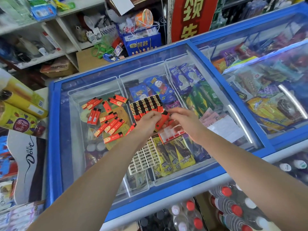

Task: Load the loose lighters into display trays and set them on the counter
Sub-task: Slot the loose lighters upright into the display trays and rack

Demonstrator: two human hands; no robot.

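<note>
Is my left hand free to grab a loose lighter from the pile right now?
Probably not yet. The pile lies open on the freezer lid just left of it, but the left hand is gripping several lighters, so it would need to unload first.

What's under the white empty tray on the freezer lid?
The white empty tray lies on the freezer's glass lid; yellow-wrapped ice creams show through beneath. Its upper end is hidden by the left hand.
</note>
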